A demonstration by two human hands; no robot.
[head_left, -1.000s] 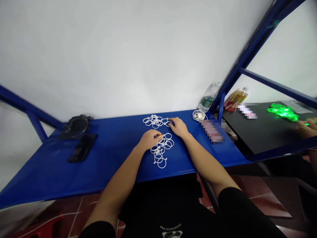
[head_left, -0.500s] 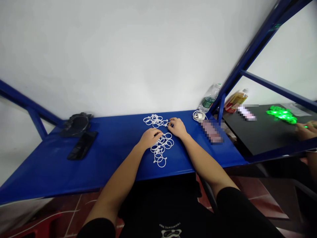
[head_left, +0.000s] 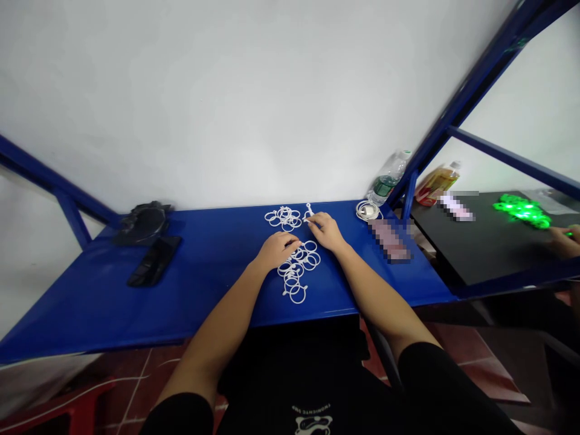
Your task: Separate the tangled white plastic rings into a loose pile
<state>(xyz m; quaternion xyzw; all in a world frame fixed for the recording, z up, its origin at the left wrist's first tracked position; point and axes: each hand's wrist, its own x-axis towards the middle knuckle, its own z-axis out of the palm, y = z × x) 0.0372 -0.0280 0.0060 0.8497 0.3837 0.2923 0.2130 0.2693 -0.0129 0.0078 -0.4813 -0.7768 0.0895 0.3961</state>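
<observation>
White plastic rings lie in two groups on the blue table. The far pile of rings sits near the wall. The near cluster of linked rings runs toward me. My left hand rests curled on the near cluster's far end, fingers closed on a ring there. My right hand pinches a single white ring lifted just right of the far pile.
A black phone and a dark bundle lie at the left. A coiled white cable and a water bottle stand at the right by a blue post. Another person's hand works on glowing green pieces on a black table.
My right hand has drawn one ring up and away from the far pile. My left hand stays on the near cluster.
</observation>
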